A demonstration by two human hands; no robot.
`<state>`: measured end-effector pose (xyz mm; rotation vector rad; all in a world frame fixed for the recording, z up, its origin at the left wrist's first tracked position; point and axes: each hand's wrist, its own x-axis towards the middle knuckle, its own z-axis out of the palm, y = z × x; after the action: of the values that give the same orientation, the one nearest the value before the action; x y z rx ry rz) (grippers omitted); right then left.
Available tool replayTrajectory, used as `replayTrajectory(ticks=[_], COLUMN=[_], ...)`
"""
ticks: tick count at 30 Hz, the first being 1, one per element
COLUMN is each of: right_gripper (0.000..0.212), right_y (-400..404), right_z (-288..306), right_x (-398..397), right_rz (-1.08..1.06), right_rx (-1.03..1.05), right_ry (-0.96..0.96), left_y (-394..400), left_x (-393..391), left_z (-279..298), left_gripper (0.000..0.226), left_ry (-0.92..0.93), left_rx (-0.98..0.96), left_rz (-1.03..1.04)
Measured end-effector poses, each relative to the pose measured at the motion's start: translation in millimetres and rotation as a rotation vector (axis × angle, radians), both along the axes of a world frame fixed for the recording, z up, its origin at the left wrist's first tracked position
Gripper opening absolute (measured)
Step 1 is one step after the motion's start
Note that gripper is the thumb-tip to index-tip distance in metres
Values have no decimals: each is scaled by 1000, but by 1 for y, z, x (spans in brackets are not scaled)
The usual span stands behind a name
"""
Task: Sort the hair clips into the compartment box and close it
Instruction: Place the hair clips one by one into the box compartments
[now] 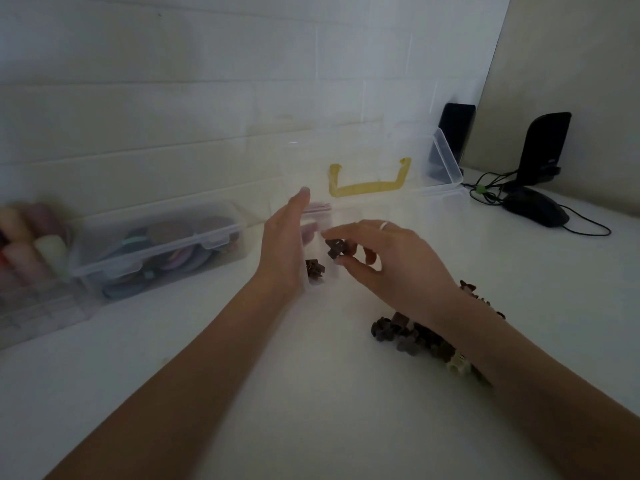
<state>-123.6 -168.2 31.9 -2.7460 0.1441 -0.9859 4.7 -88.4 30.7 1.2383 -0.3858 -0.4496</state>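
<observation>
One brown clip [335, 248] pinched by right hand [388, 258] over box [446, 168].

I'm at a home desk, it seems: a white tabletop [311, 393] against a white brick wall [173, 81], with a computer mouse [535, 206], two black speakers [547, 147] and plastic storage boxes [156, 244].

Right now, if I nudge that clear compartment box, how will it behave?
The clear compartment box looks thin-walled, nearly empty plastic, so probably light and likely to slide on the smooth white table. Its raised lid may make it tip backward.
</observation>
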Motion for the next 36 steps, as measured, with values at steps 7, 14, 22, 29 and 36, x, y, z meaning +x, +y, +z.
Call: replayTrajectory(ticks=[7,14,22,29,36], right_gripper=[27,29,8,22,10], right_y=[2,8,-17,-24,-15], right_z=[-6,-1,32,37,30], right_x=[9,9,-21,-33,-30], right_rz=[120,27,187,139,166], right_rx=[-67,-154,231,252,261], right_ry=[-73,-23,135,747,861], left_y=[-4,-6,-5,-4,-3], left_x=[6,7,11,10,11], left_z=[-5,-5,-6,-4,-6], left_gripper=[51,65,50,35,28], left_ry=[15,-18,-15,45,-2], left_rx=[-7,-14,28,12,18], left_rz=[14,13,-11,-19,-27])
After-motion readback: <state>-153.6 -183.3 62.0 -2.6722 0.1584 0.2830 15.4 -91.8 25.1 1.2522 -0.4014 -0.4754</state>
